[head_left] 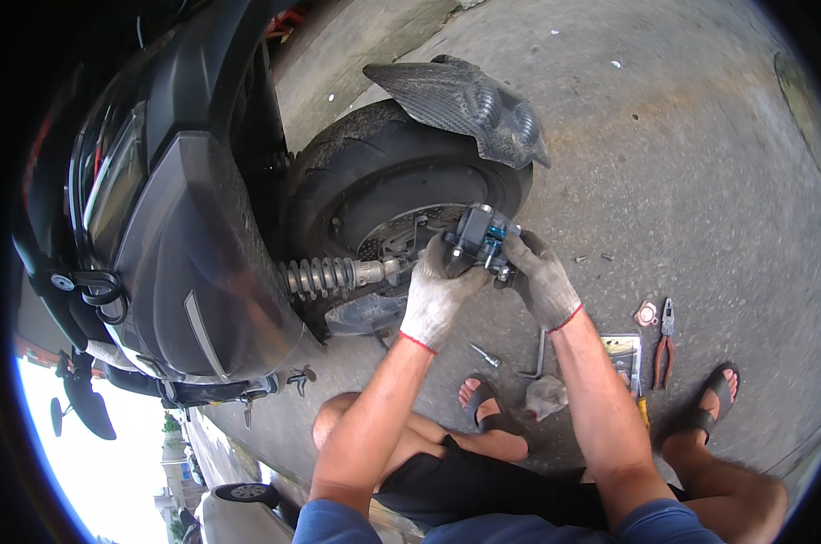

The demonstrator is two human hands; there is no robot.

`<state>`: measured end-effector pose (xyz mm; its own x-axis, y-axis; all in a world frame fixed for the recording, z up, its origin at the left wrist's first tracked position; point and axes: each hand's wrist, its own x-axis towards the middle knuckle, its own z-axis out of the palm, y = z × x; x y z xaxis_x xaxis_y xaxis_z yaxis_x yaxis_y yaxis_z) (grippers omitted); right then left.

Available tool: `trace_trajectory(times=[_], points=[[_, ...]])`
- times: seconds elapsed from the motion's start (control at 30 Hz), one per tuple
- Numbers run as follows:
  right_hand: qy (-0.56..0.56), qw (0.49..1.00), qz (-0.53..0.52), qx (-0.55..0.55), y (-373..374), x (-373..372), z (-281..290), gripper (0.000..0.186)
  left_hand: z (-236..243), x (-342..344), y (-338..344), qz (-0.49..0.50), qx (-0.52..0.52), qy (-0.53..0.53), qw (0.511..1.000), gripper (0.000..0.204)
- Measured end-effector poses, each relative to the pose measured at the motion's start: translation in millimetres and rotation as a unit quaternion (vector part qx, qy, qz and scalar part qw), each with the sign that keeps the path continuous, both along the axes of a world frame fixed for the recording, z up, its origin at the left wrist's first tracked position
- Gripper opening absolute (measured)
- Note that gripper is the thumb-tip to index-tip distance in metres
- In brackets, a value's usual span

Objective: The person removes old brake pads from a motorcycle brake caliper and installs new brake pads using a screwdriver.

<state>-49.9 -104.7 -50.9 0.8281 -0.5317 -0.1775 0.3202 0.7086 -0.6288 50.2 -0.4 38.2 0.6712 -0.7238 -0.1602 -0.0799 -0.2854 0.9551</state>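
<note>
I hold a dark brake caliper (474, 238) with blue parts inside, just in front of the rear wheel (333, 177) of a scooter. My left hand (439, 295) grips it from the left and below; my right hand (544, 281) grips its right side. Both wear whitish, soiled work gloves with red cuffs. Behind the caliper is the brake disc (378, 234), partly hidden. A shock absorber with a coil spring (324, 277) runs just left of my left hand. A carbon-look mudguard piece (446, 100) sits over the tyre.
Dark scooter bodywork (179, 254) fills the left. On the pavement (664, 199) lie pliers (666, 354), a socket tool (485, 354), small bolts (581, 258), a hex key (540, 358), a tray (621, 344) and a rag (544, 399), near my sandalled feet. A parked car (238, 508) shows lower left.
</note>
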Motion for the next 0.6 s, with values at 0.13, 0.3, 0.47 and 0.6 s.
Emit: trace_trajectory(times=[0.13, 0.3, 0.47, 0.6], points=[[-0.006, 1.000, -0.007, 0.027, 2.0, 0.3, 4.6, 0.056, -0.9, 0.3, 0.5, 0.002, 0.003, -0.004, 1.000, 0.049], [-0.010, 1.000, -0.003, 0.015, 1.6, 0.6, -0.8, 0.055, -1.2, -4.0, -2.7, 0.002, -0.007, -0.026, 1.000, 0.049], [-0.006, 1.000, -0.012, 0.015, 3.2, 0.8, -2.4, 0.057, -1.5, -1.9, -2.6, -0.001, 0.011, -0.058, 0.998, 0.049], [0.002, 1.000, -0.011, 0.005, 2.2, 0.6, -2.4, 0.060, -2.2, -0.2, -2.4, -0.011, 0.020, -0.062, 0.998, 0.049]])
